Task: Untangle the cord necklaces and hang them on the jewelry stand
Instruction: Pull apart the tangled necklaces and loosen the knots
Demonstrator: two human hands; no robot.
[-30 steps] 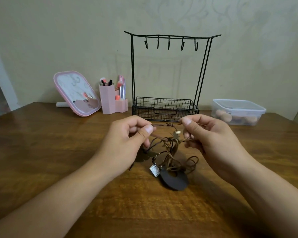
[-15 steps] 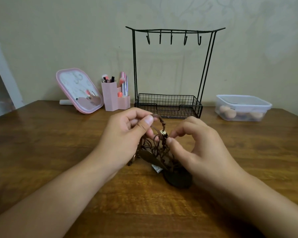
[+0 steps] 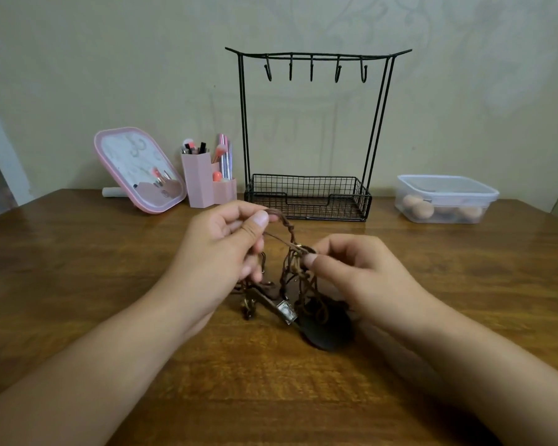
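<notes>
Since a second ago the right hand (image 3: 351,268) has come in from the side, where it pulled one strand outward, and now its thumb and forefinger pinch a small knot or bead in the middle of the cord necklaces (image 3: 295,278). The left hand (image 3: 226,249) keeps its pinch on the upper loop of cord and holds it a little higher than the right. The stretched strand is now slack, so I judge the person has stopped pulling and is picking at the knot itself; the untangling is at an early stage. The bundle hangs between the two hands, and its pendants, a dark round disc (image 3: 327,329) and a small square metal one (image 3: 286,311), rest on the desk (image 3: 78,284) near its middle. The jewelry stand (image 3: 310,130) is at the far edge of the desk, behind the hands, and all its hooks carry nothing. To its left are a pink organizer (image 3: 203,185) and a pink mirror (image 3: 139,170), to its right a clear plastic box (image 3: 446,199). Nothing blocks the way to the hooks; only the tangle holds the work back.
</notes>
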